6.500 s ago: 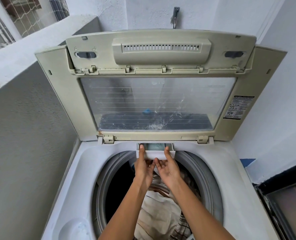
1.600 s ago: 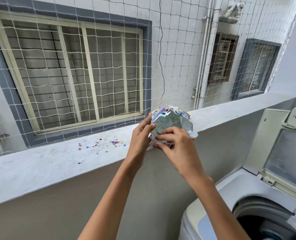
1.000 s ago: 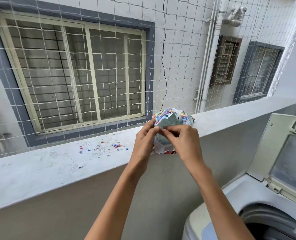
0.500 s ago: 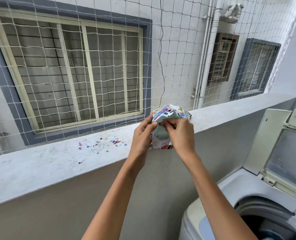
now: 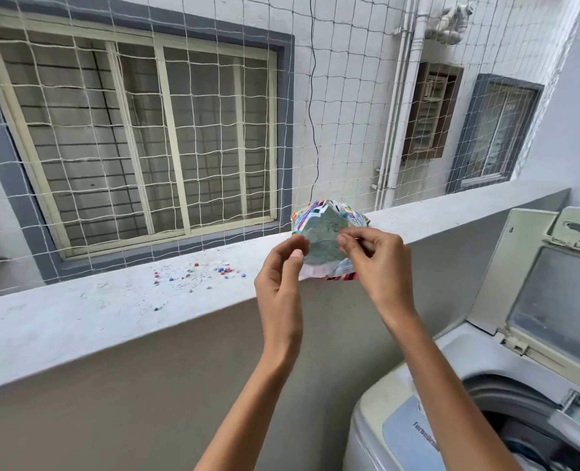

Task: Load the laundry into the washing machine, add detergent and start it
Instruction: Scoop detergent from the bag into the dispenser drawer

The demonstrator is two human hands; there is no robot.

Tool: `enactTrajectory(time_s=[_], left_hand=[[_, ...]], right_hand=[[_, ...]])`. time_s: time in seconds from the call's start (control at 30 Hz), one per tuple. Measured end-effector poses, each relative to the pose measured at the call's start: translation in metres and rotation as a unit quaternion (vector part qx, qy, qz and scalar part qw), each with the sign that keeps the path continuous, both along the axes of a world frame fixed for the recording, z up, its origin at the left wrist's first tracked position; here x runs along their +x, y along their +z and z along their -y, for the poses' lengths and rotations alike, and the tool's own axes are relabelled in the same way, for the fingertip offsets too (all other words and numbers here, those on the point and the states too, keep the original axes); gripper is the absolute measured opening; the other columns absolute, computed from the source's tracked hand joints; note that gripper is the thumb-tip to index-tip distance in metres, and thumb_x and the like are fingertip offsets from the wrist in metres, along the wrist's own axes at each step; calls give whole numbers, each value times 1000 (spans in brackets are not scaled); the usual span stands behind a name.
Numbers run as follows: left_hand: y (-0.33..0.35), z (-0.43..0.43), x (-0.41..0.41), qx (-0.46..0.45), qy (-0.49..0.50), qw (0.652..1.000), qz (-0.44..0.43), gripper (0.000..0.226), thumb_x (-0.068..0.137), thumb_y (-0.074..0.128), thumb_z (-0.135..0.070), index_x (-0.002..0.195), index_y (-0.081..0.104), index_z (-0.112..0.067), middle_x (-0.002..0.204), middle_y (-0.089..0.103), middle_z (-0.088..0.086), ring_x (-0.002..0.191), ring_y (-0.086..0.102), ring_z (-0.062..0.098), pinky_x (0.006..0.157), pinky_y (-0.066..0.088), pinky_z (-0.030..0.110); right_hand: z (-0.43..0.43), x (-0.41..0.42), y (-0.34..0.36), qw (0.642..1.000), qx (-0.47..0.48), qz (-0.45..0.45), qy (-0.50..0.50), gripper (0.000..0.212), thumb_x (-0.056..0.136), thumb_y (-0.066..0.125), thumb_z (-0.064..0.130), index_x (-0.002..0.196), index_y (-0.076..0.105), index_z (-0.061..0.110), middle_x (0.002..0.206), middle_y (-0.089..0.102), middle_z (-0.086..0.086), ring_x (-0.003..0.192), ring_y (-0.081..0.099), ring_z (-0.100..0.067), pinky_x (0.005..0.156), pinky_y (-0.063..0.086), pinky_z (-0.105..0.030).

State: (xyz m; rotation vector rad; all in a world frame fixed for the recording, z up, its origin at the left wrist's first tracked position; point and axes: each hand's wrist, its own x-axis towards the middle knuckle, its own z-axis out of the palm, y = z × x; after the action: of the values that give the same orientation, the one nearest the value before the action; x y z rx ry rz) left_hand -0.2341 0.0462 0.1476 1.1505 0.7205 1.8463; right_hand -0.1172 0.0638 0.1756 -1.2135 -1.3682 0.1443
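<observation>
A crumpled, colourful detergent packet (image 5: 322, 239) sits on the concrete ledge (image 5: 78, 317), its greenish inner side turned toward me. My left hand (image 5: 280, 277) pinches the packet's left edge between thumb and forefinger. The packet's right flap is pinched by my right hand (image 5: 380, 263). The washing machine (image 5: 400, 433) stands at the lower right with its lid (image 5: 560, 300) raised. A bit of laundry (image 5: 526, 450) shows inside the drum opening.
Small red and blue detergent beads (image 5: 224, 270) lie scattered on the ledge left of the packet. A rope safety net (image 5: 214, 130) rises from the ledge's far edge, with a neighbouring building's windows behind it. The grey parapet wall runs below the ledge.
I have turned from the machine's detergent drawer to the ledge. Over the last second my two hands have drawn apart on the packet, spreading its top.
</observation>
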Motion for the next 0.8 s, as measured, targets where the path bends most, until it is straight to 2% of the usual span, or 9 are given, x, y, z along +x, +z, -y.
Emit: enactTrajectory(time_s=[0.07,0.2,0.4,0.57,0.8], left_hand=[[2,7,4,-16,-40,999,11,20,87,50,-13,99,66,-12,99,70,1,99,64,11,85,48,20],[9,10,6,-103,-140,983,62,24,95,41,-4,100,64,-8,103,67,5,108,61,18,92,48,23],[22,12,6,-181,-218,946,156,21,94,42,-7,101,61,-5,104,66,9,98,63,14,84,51,20],[24,15,6,-203,-221,934,193,20,94,43,-7,106,58,-1,109,64,12,105,61,18,87,50,21],[30,15,6,-229,-221,927,200,21,95,43,-8,110,55,1,108,63,13,117,56,23,95,45,26]], right_hand=[[3,2,0,1000,3,-1,-4,11,82,69,15,90,73,9,82,74,-4,74,68,-8,66,48,-11],[7,2,1,1000,12,3,-3,9,82,68,14,88,73,10,80,74,-2,72,67,-6,64,47,-9],[13,6,5,999,34,-10,-14,5,82,69,14,84,72,11,74,72,0,70,69,-8,71,55,-27],[8,8,4,999,26,7,-19,6,81,69,14,83,72,10,77,73,-6,72,70,-16,72,56,-41],[10,11,5,999,20,37,-26,5,81,69,13,82,73,9,75,73,-8,71,70,-21,71,55,-45]])
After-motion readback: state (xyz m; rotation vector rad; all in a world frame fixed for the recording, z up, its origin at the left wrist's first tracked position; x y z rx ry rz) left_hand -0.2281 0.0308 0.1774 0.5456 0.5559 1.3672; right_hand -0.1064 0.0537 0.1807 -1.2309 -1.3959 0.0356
